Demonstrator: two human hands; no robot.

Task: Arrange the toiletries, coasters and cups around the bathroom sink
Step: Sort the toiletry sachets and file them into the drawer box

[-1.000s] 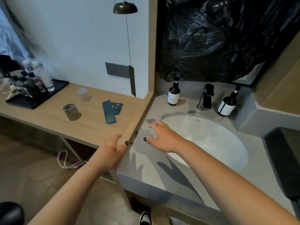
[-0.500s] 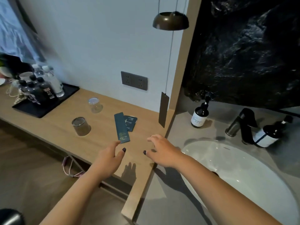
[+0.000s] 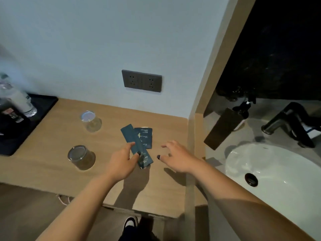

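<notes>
Two dark blue toiletry packets lie on the wooden counter (image 3: 52, 171): a long one (image 3: 132, 139) and a shorter one (image 3: 145, 137) partly under it. My left hand (image 3: 121, 162) pinches the long packet's near end, thumb on top. My right hand (image 3: 177, 157) hovers to the right of the packets, fingers apart and holding nothing. Two glass cups stand upside down to the left, a clear one (image 3: 91, 121) farther back and a darker one (image 3: 81, 157) nearer. The white sink (image 3: 278, 180) is at the right.
A black tray (image 3: 26, 122) with water bottles (image 3: 15, 100) sits at the far left. A wooden divider (image 3: 191, 153) separates counter and sink. A black faucet (image 3: 286, 122) and a dark pump bottle (image 3: 243, 108), partly behind a hanging dark tag (image 3: 224, 127), stand behind the sink. A wall socket (image 3: 141, 80) sits above the counter.
My view swung left from the sink to the wooden counter. Both hands moved onto the counter, and my left hand reached the long blue packet and closed on its near end.
</notes>
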